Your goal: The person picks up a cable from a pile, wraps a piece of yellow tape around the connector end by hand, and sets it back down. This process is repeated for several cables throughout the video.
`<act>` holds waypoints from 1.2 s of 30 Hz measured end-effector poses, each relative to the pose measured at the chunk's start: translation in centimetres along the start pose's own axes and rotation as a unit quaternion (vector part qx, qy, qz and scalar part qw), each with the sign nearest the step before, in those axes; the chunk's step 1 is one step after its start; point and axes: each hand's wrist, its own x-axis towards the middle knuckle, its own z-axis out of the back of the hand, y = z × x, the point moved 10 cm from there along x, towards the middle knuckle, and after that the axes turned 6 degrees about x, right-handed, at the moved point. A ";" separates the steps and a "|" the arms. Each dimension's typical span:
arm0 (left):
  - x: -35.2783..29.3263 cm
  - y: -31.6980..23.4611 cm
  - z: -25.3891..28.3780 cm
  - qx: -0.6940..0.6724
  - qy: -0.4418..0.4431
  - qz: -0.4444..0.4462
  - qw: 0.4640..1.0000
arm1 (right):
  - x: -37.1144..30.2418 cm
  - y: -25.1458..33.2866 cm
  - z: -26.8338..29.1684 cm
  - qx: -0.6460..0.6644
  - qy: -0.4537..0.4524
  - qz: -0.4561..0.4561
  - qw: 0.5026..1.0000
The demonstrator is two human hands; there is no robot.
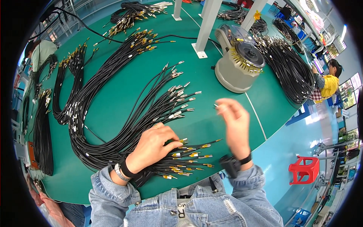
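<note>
My left hand (155, 144) is closed over the near end of a large bundle of black cables (113, 145), thumb and fingers pinched around one cable close to its yellow-marked end. Cable ends with gold-coloured and white tips (193, 155) fan out beside and below that hand. To the right, my right hand (236, 123) is raised over the green table, its thumb and forefinger pinching a small pale piece (216, 106), too small to name. Beyond it stands a round beige machine (236, 72) with a dark disc on top and yellow pieces around its rim.
More black cable bundles lie at the left (43, 140), far back (140, 15) and right (291, 72) of the green table (204, 125). White posts (206, 32) rise from the tabletop. A red stool (304, 170) stands on the blue floor; a person in yellow (329, 87) is at the right.
</note>
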 end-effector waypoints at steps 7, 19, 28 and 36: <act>0.2 0.8 1.7 0.147 -0.074 0.003 0.986 | 7.8 3.2 14.8 -0.047 -0.203 0.103 0.973; 0.0 2.2 2.3 0.266 -0.088 0.015 0.960 | 12.7 0.4 16.2 0.163 -0.077 -0.026 0.983; 0.3 2.1 2.9 0.133 -0.100 0.047 0.985 | 10.6 2.0 17.0 0.090 -0.143 0.034 0.985; 0.4 3.3 2.1 -0.044 -0.077 0.120 0.989 | 11.3 0.4 16.5 0.027 -0.145 -0.053 0.988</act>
